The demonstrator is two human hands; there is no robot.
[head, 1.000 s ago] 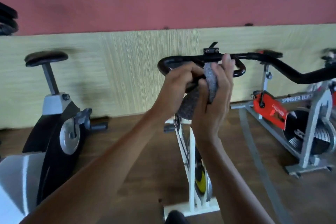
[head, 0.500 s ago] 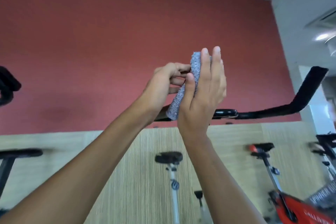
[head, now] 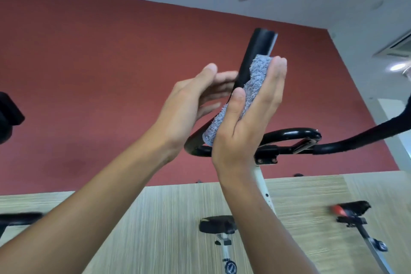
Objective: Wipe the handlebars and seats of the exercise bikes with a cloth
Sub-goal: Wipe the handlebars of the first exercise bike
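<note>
While the view tips steeply upward, a dark blurred shape [head: 9, 115] sits at the far left edge against the red wall [head: 89, 73]. Below it a black bar [head: 20, 218] pokes in over the wooden panelling [head: 155, 229], too smeared to say what it is.

Moving across, the left hand [head: 195, 95] is up and released, fingers [head: 222, 77] stretched nearly straight toward the left side of the handlebar [head: 255, 51]. Their tips slip behind the bar, so I cannot tell whether they touch it. That handlebar end stands almost upright, black, leaning a little to the right at its top.

Right against it is the cloth [head: 255, 73], grey-blue and nubbly, folded long and laid along the bar's right side. The right hand [head: 251, 122] has it: thumb [head: 238, 98] hooked across the front of the cloth, fingers running up behind it, pressing it to the bar.

Lower down, between the forearms, a black seat [head: 216, 224] of another bike shows. On to the right, the handlebar's glossy loop [head: 289, 134] curves round above the white stem [head: 262, 184], and its other arm [head: 367, 138] sweeps up toward the right edge. Beneath that is a red and black seat [head: 351, 208], blurred. Top right, a ceiling vent [head: 395, 44].
</note>
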